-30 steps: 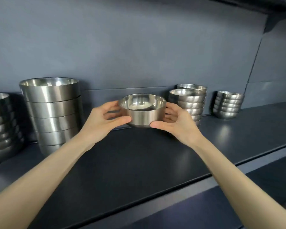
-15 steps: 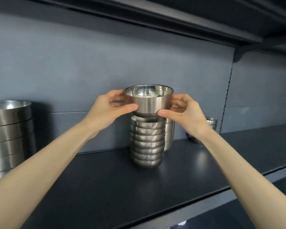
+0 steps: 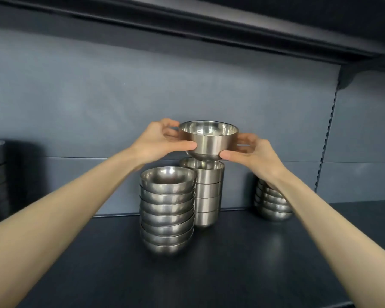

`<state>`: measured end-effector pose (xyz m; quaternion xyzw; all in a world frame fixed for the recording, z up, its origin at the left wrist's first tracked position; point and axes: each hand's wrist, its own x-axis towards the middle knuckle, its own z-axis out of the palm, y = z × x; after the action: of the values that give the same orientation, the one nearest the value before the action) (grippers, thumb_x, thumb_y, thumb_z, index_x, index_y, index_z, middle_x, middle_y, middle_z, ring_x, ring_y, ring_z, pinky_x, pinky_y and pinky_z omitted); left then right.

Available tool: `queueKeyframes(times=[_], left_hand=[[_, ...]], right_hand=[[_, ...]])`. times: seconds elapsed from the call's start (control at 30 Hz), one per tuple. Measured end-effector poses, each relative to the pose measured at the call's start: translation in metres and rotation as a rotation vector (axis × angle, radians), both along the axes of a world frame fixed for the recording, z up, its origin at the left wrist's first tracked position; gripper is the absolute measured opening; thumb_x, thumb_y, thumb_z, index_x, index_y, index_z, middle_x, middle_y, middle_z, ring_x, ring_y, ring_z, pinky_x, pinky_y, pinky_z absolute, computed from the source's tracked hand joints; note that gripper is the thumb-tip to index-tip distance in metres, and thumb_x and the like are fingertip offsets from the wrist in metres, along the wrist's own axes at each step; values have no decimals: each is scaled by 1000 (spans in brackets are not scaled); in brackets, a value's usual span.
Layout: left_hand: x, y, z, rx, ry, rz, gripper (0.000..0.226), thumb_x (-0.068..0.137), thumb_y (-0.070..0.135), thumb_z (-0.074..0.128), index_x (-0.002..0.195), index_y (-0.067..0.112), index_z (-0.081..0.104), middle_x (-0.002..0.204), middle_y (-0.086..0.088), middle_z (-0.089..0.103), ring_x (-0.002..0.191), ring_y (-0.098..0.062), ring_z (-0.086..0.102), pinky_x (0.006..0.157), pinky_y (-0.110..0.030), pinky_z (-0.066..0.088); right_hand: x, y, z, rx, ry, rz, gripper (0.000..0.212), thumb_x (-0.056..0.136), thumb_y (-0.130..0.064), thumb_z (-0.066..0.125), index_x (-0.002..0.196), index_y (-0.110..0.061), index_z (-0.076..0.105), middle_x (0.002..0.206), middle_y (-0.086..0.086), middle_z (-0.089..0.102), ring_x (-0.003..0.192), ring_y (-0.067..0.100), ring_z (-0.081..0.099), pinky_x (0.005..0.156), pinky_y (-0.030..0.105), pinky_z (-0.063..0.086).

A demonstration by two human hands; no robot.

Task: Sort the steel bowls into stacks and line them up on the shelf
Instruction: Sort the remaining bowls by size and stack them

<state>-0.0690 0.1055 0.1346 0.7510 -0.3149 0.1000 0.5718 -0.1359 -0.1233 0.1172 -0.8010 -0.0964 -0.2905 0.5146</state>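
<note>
My grip is clamped on one steel bowl (image 3: 209, 141), left hand (image 3: 156, 141) and right hand (image 3: 256, 152) pinching its sides just above the far stack (image 3: 207, 192). It is not yet nested. The near stack (image 3: 168, 210) and right stack (image 3: 273, 207) stand sorted on the shelf (image 3: 231, 263), but I judge they still need lining up.

A grey-blue back panel (image 3: 98, 96) meets a slotted upright (image 3: 329, 130) beneath a dark overhead ledge (image 3: 209, 25).
</note>
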Motion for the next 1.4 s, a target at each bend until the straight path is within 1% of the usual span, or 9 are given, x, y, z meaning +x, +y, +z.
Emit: queueKeyframes(times=[0.1,0.27,0.47,0.57,0.73,0.9,1.0,1.27,1.4], left_hand=[[20,-11,5,68,10,22,60,68,19,83,118,13,50,96,4,68,73,6,66,68,-4,47],[53,-21,5,196,43,61,68,66,23,84,123,7,50,100,-2,71,97,-13,67,96,-27,46],[72,-29,2,342,70,107,77,64,29,85,127,2,49,99,0,68,88,-6,62,68,-11,42],[73,-31,0,397,55,135,68,65,30,84,121,5,54,102,-5,69,88,-10,62,66,-9,45],[70,-29,-4,428,122,110,69,65,28,83,122,2,53,91,-4,68,82,-13,62,74,-23,51],[62,-34,-6,421,155,107,55,71,24,80,116,5,56,96,-4,69,84,-9,65,79,-24,54],[60,-36,-7,408,179,101,53,73,21,79,117,3,56,104,-9,70,95,-17,67,84,-27,55],[64,-36,-10,352,209,93,49,73,16,79,115,6,56,93,-3,67,85,-12,67,74,-19,57],[65,-35,-10,386,191,92,41,72,21,80,106,12,59,94,-2,68,86,-11,67,79,-23,57]], right_hand=[[24,-13,-5,19,18,10,56,69,-13,83,117,-12,54,98,-10,63,71,-13,64,63,4,46],[58,-27,-17,30,51,39,44,67,-10,83,103,-18,59,96,-10,66,83,-6,64,74,6,49],[84,-39,-34,29,107,81,43,62,-20,86,95,-28,60,99,-15,65,86,-10,63,74,4,47],[90,-41,-40,24,132,96,47,61,-24,86,100,-27,59,103,-15,64,96,-5,61,81,8,47],[97,-44,-51,36,113,136,37,67,-14,84,90,-29,60,92,-17,65,79,-14,63,70,2,46],[99,-49,-53,30,143,185,46,69,-19,83,107,-23,58,102,-15,65,93,-8,62,80,6,47],[99,-50,-55,26,153,205,39,71,-20,82,101,-29,58,100,-18,63,84,-16,62,70,1,45],[100,-51,-55,-11,169,201,35,73,-21,81,92,-34,55,97,-21,59,75,-22,59,64,-2,41],[102,-53,-53,-36,201,186,40,72,-25,81,104,-27,55,103,-16,62,87,-13,61,68,-2,43]])
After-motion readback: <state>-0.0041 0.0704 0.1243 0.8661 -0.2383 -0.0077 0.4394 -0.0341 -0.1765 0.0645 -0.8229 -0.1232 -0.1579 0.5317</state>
